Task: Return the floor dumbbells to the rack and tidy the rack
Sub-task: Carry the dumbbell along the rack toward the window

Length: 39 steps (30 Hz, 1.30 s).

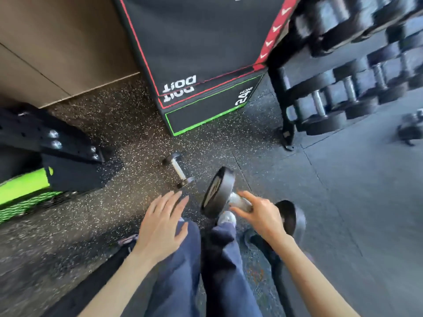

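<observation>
A large black dumbbell with a chrome handle is low in the middle of the view, above the floor near my feet. My right hand grips its handle between the two round heads. My left hand hovers with straight, spread fingers, holding nothing, just below a small dumbbell that lies on the speckled floor. The dumbbell rack stands at the upper right with several black dumbbells on its tiers.
A black plyo box with red and green edging stands ahead, left of the rack. A black machine base with a green pad fills the left side. Another dumbbell lies on the floor at the far right. My legs are below.
</observation>
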Tool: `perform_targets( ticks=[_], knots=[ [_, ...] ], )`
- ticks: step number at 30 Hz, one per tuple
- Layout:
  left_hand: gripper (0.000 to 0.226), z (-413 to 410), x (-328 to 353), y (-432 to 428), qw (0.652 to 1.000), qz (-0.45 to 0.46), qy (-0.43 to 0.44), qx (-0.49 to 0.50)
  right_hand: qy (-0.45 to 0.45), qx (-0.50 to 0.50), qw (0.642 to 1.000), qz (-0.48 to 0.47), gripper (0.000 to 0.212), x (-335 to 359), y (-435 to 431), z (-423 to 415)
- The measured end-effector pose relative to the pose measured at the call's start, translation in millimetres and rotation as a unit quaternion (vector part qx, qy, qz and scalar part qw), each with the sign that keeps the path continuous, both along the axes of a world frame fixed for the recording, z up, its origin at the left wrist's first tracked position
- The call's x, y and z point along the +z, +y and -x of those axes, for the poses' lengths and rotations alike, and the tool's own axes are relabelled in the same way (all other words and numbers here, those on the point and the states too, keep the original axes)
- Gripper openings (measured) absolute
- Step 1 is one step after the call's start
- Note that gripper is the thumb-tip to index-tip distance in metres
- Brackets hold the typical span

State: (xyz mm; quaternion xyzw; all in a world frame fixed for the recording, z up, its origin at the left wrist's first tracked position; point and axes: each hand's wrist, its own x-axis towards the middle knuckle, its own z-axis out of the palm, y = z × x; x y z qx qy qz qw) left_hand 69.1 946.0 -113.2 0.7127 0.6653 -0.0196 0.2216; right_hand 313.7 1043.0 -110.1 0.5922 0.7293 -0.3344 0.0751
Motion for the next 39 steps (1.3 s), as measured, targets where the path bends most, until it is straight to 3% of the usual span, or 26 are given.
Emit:
perform_targets(
  ticks=[5, 9, 17, 30, 39],
  knots=[
    [0.059, -22.1, 51.5, 12.6, 0.997, -0.060, -0.009, -0.042, 0.042, -0.097, 0.992, -0.070, 0.041, 51.9, -29.3, -32.4],
    [0.058, -62.9, 65.0, 33.1, 0.990, -0.076, -0.017, -0.116, 0.071, -0.173, 0.981, -0.045, 0.037, 68.0, -43.3, -66.6],
    [0.055, -163.8, 98.9, 89.3, 0.960, -0.157, -0.020, -0.230, 0.129, -0.375, 0.918, -0.030, 0.040, 79.0, -74.1, -164.3],
    [0.054, -294.6, 101.0, 162.3, 0.906, -0.151, -0.029, -0.395, 0.063, -0.524, 0.848, -0.049, 0.036, 99.0, -74.5, -267.9],
    [0.057, -362.7, 100.9, 276.3, 0.862, -0.153, -0.035, -0.482, 0.012, -0.557, 0.828, -0.067, 0.043, 110.9, -0.2, -310.1]
  ],
)
